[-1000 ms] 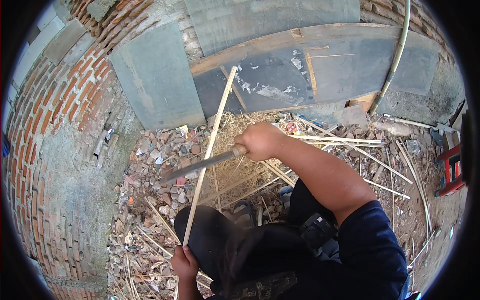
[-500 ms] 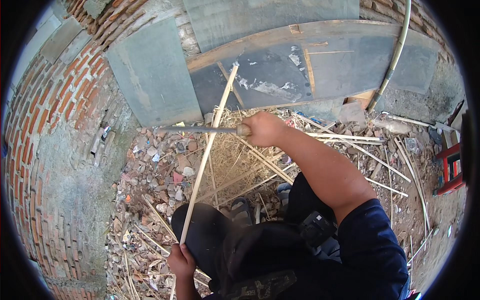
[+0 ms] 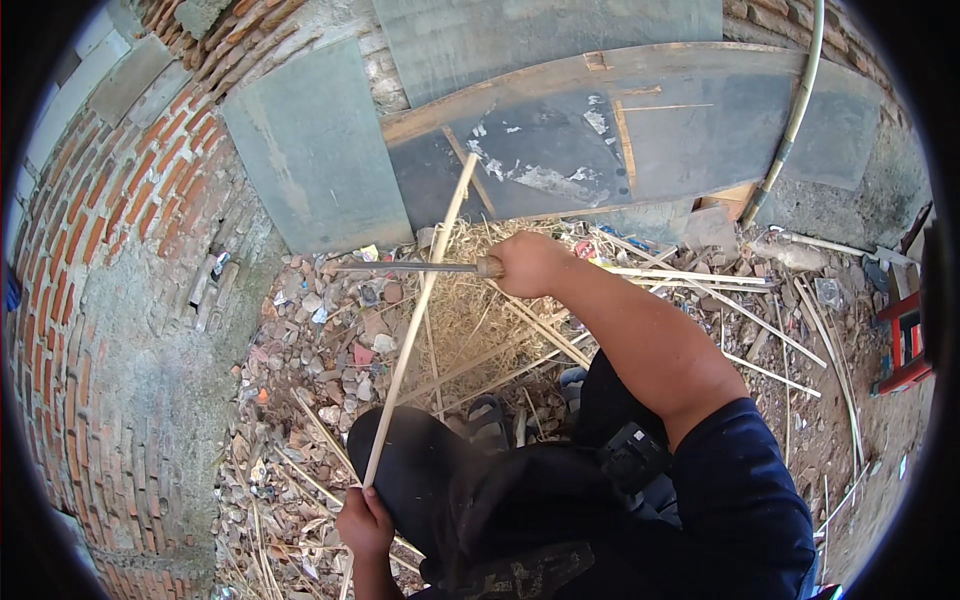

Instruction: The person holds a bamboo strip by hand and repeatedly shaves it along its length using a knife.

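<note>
rubble ground (image 3: 340, 345) underfoot; right hand (image 3: 532, 265) closed round knife handle (image 3: 489, 267); left hand (image 3: 365, 521) clamped on pale strip (image 3: 413, 330).

Long-bladed knife (image 3: 400, 267) brought level from its earlier slant toward lower left of frame, right hand (image 3: 532, 265) raised slightly, upper tip of bamboo strip (image 3: 413, 322) lowered at upper centre.

The strip (image 3: 403, 367) looks smooth and woody, the blade (image 3: 385, 267) metal, its handle (image 3: 489, 266) wooden, the brick wall (image 3: 100, 215) rough.
</note>
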A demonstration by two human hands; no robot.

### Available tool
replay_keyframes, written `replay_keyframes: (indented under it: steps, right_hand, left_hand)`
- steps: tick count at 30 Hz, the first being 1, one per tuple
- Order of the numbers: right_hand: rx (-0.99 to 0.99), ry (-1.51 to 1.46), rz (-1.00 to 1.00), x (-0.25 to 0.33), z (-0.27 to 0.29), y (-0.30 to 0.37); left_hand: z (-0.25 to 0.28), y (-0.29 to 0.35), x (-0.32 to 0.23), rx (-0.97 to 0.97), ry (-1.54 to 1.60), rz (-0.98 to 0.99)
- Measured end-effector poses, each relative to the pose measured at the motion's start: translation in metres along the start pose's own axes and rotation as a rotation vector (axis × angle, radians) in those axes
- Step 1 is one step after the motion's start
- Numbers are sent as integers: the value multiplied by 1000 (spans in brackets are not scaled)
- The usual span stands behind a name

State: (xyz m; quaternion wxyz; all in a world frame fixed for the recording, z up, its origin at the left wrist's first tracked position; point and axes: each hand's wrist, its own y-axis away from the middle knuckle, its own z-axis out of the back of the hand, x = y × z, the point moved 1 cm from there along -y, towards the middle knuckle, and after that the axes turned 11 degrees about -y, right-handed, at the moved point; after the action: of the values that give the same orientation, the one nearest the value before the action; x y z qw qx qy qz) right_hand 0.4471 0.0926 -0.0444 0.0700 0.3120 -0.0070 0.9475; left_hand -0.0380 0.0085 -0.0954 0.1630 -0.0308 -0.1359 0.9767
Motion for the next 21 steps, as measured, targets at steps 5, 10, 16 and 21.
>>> replay_keyframes:
  steps: [5, 10, 16, 21]
  right_hand:
    - [39, 21, 105, 32, 8, 15]
    - [73, 63, 125, 7, 8, -2]
    - [38, 12, 7, -7, -3, -8]
    - [-29, -2, 84, 28, 6, 9]
  left_hand:
    - [-6, 1, 2, -1, 80, 15]
    - [-4, 2, 7, 3, 83, 6]
    - [-1, -4, 3, 17, 68, -7]
    - [2, -1, -5, -18, 176, 23]
